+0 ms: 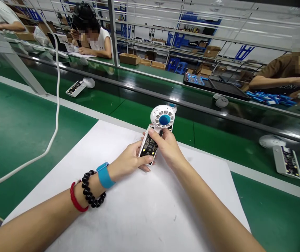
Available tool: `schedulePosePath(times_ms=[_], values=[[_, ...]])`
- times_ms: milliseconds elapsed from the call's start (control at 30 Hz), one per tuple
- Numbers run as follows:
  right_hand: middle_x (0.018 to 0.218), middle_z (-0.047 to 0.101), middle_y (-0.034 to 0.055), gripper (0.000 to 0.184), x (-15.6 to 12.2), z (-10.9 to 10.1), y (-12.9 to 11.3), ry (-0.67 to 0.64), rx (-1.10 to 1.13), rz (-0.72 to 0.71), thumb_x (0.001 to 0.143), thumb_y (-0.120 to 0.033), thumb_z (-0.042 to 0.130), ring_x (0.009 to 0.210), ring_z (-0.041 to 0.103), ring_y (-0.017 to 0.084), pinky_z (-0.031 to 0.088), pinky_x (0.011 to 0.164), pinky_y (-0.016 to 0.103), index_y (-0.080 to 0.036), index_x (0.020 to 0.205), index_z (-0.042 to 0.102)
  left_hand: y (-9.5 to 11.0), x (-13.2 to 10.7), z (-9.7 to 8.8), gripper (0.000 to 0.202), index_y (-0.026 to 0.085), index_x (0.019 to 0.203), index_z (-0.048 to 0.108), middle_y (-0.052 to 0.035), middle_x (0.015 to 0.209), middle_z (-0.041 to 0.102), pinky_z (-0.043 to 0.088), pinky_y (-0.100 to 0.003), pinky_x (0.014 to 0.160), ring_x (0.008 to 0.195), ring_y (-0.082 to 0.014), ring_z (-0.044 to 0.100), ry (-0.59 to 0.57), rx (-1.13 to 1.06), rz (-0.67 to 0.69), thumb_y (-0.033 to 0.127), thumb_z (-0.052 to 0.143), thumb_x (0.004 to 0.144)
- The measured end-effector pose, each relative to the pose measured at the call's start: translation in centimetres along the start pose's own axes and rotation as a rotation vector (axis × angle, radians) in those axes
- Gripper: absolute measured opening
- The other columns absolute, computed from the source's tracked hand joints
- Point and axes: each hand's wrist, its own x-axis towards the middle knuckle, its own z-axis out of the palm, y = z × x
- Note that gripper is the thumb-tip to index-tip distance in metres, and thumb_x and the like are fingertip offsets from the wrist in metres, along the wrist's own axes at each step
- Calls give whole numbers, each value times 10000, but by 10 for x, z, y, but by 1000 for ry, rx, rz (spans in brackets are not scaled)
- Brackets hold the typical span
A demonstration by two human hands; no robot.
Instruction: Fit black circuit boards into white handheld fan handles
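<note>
Both my hands grip one white handheld fan [149,144] above a white sheet [144,213]. Its round head, with a blue centre, points away from me, and the handle's open side shows a black circuit board with yellow parts. My left hand [133,157] wraps the lower end of the handle, thumb across the board's bottom corner. Around the neck, just under the head, my right hand [167,141] is closed, with its thumb on the upper board. Behind the held fan, a second fan [172,107] is partly hidden.
A green conveyor [129,105] crosses ahead, carrying another open fan [76,88] at left and one [286,161] at right. A white cable [57,87] hangs at left, near a slanted metal post [15,59]. Across the line sit co-workers, with blue battery packs [271,98] by the right one.
</note>
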Motion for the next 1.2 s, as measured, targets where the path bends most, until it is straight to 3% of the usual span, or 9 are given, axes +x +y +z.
schedulePosePath(times_ms=[333,600,700,800,933,1067,1133,1200], values=[[851,678,80,465,-5,7,6,152,-81,-115,726,-564,731,823,662,258,559,684,372,-173,939,597,1,-2,6,594,131,985,530,-72,889,631,588,-219,521,803,-202,677,-16,-14,-50,504,852,654],[889,700,77,570,-2,2,1,45,-53,-79,710,-639,758,781,661,219,539,650,314,-169,996,612,1,-2,6,646,131,1053,525,-80,920,636,599,-245,558,805,-207,683,18,-10,-50,513,851,647],[1023,715,95,699,-2,0,5,-45,54,21,758,-780,614,739,671,201,466,503,251,-190,1132,613,1,-1,5,624,141,1132,509,-87,975,648,608,-274,645,793,-197,696,2,-47,-12,456,826,696],[1102,708,120,812,-4,1,10,-109,128,135,795,-868,427,737,678,198,407,438,232,-173,1146,657,3,-3,4,638,155,1210,456,-71,939,665,601,-288,704,791,-200,705,-4,-75,13,371,809,724],[1104,707,121,822,-7,3,13,-113,155,147,803,-863,429,785,691,218,438,447,242,-160,1159,666,7,-3,5,611,170,1206,446,-54,900,665,598,-285,688,785,-204,703,-12,-87,12,350,796,738],[891,697,77,812,-6,4,16,-157,153,106,779,-858,485,592,624,166,397,392,242,-151,1154,628,10,-4,9,565,192,1162,474,-42,904,652,599,-280,593,709,-193,695,68,-128,2,457,770,761],[660,598,1,760,-7,6,18,-218,110,61,815,-838,459,452,515,127,353,370,234,-159,1123,606,11,-3,10,553,187,1109,496,-36,840,648,561,-267,486,601,-178,661,154,-141,-19,550,733,765],[559,483,-50,686,-11,9,21,-275,34,4,883,-787,404,419,465,117,352,385,227,-181,1157,576,11,-2,9,550,175,1042,523,-29,759,641,525,-269,427,516,-167,614,236,-143,-43,617,697,763]])
